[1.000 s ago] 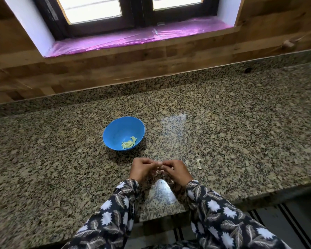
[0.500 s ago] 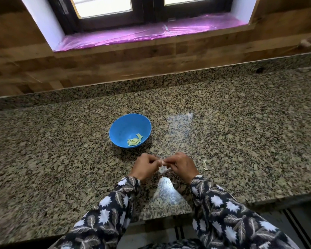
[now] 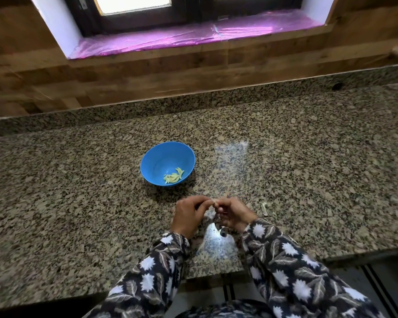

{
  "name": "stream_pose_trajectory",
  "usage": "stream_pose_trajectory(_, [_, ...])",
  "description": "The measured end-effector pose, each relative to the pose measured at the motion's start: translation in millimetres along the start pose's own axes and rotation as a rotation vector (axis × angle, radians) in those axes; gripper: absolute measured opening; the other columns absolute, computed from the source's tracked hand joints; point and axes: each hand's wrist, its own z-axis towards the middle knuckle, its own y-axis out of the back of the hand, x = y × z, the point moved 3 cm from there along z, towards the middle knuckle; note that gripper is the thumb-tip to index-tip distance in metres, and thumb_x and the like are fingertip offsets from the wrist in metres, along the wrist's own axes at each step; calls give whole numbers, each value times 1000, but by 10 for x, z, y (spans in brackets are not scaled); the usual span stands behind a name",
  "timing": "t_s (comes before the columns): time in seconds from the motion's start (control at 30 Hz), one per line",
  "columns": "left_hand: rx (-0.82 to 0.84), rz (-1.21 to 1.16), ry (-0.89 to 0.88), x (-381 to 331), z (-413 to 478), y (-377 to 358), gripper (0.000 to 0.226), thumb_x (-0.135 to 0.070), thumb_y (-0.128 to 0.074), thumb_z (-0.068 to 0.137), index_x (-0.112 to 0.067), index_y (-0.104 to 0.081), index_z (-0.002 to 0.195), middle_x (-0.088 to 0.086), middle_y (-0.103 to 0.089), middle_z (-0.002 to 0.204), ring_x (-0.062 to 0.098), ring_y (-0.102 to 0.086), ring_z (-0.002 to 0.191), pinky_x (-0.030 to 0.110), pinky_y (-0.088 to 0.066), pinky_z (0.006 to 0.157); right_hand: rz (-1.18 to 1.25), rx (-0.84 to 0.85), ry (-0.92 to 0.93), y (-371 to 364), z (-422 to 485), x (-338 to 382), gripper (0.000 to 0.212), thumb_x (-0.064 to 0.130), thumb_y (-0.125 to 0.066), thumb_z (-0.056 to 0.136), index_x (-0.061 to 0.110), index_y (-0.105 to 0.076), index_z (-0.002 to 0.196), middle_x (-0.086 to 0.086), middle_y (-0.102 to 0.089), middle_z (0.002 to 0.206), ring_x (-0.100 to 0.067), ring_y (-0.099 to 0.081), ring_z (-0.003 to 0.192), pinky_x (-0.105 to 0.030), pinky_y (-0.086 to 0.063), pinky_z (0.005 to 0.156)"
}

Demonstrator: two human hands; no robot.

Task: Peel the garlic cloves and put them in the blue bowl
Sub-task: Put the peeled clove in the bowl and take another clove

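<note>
A blue bowl (image 3: 161,157) stands on the granite counter with several pale peeled garlic cloves (image 3: 174,177) lying at its bottom. Just in front of it, my left hand (image 3: 189,214) and my right hand (image 3: 232,214) meet fingertip to fingertip. Both pinch one small garlic clove (image 3: 214,204) between them, and most of that clove is hidden by the fingers. Another unpeeled clove (image 3: 264,208) lies on the counter to the right of my right hand.
The granite counter (image 3: 308,168) runs wide to both sides, with a raised granite ledge and a wooden wall behind. A window sill covered in pink film (image 3: 193,40) sits above. The counter's front edge lies just below my wrists.
The view has shifted a little. My hands stay together in front of the bowl and keep working the same clove between the fingertips.
</note>
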Motion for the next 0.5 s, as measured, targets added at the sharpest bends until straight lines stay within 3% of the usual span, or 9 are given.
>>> stream_pose_trajectory(0.1, [-27, -89, 233, 142, 9, -32, 17, -15, -59, 91, -5, -71, 97, 10, -71, 87, 21, -63, 80, 21, -47, 69, -413, -146, 291, 15, -4, 27, 16, 10, -59, 88, -3, -68, 93, -4, -64, 67, -2, -55, 46, -17, -44, 48])
stream_pose_trajectory(0.17, [-20, -119, 305, 212, 3, -53, 16, -14, -59, 90, -4, -71, 95, 11, -70, 89, 23, -63, 83, 24, -47, 72, -555, -299, 392, 78, -11, 17, 16, 16, -69, 81, 2, -72, 88, -3, -70, 77, -4, -61, 57, -18, -49, 57])
stream_pose_trajectory(0.33, [49, -138, 327, 249, -1, -66, 15, -14, -68, 84, -2, -73, 92, 8, -71, 92, 12, -62, 79, 19, -47, 72, -850, -441, 399, 133, -30, -21, 22, 36, -76, 72, 15, -73, 79, 2, -72, 78, -15, -66, 72, -31, -56, 68])
stream_pose_trajectory(0.43, [91, -154, 339, 261, -10, -79, 13, -11, -66, 86, -2, -72, 93, 9, -70, 92, 15, -61, 84, 24, -48, 81, -1107, -487, 440, 108, -57, -7, 18, 32, -68, 82, 24, -71, 97, 7, -71, 95, -10, -64, 83, -29, -54, 76])
stream_pose_trajectory(0.5, [148, -154, 323, 241, -18, -85, 11, -9, -63, 87, -4, -71, 92, 10, -71, 89, 15, -62, 81, 27, -49, 80, -1162, -445, 485, 93, -55, -22, 28, 29, -63, 85, 29, -64, 113, 9, -70, 103, -6, -64, 84, -21, -51, 71])
